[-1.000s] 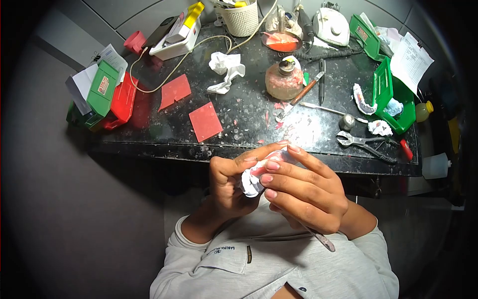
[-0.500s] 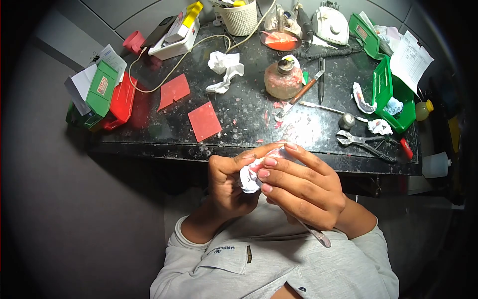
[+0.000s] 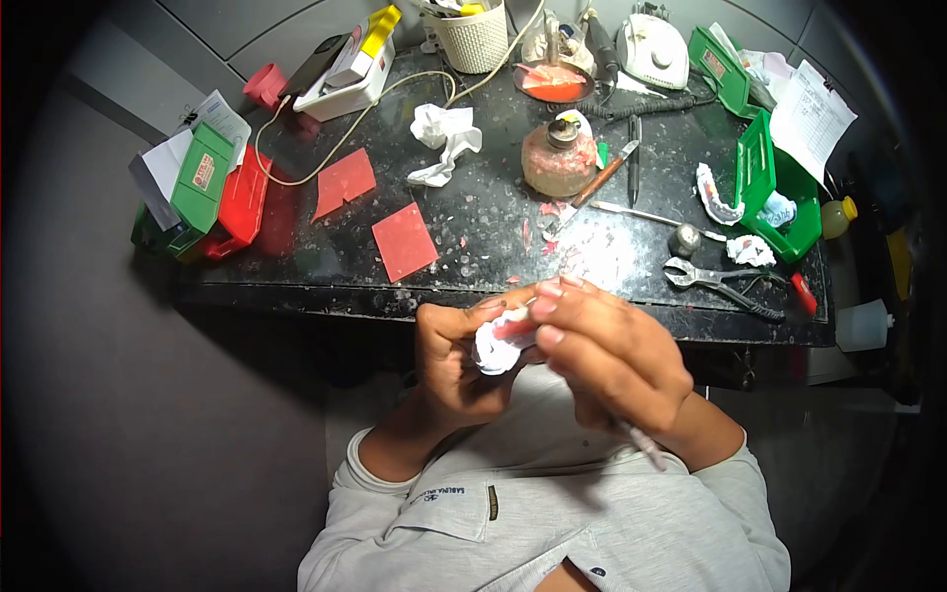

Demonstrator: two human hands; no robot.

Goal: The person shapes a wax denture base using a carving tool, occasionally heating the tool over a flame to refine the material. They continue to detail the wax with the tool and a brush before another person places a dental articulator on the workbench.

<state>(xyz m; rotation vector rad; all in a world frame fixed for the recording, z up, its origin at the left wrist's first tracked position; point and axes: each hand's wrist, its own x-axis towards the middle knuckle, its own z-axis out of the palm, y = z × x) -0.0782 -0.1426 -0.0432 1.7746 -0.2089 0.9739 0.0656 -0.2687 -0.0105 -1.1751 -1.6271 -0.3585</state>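
In front of my chest, my left hand (image 3: 454,360) is closed around a white plaster dental cast (image 3: 493,355). Pink wax (image 3: 510,329) lies along the top of the cast. My right hand (image 3: 626,360) is bent over the cast's right side, its fingertips at the wax and slightly blurred. Tucked in that palm is a thin metal wax spatula (image 3: 648,449); its flat end sticks out below the hand and the rest is hidden. Two pink wax sheets (image 3: 404,242) lie on the black bench beyond my left hand.
The bench (image 3: 316,296) holds a glass spirit burner (image 3: 560,163), a wooden-handled knife (image 3: 602,180), pliers (image 3: 720,281), another cast (image 3: 717,197), crumpled tissue (image 3: 446,138) and a dish of red wax (image 3: 554,84). Green boxes (image 3: 789,212) stand at the right, a red-green box (image 3: 212,187) at the left.
My right hand's fingers have lifted and shifted slightly right, baring more of the cast and pink wax. The spatula's end has swung a little up and right. My left hand stays nearly still.
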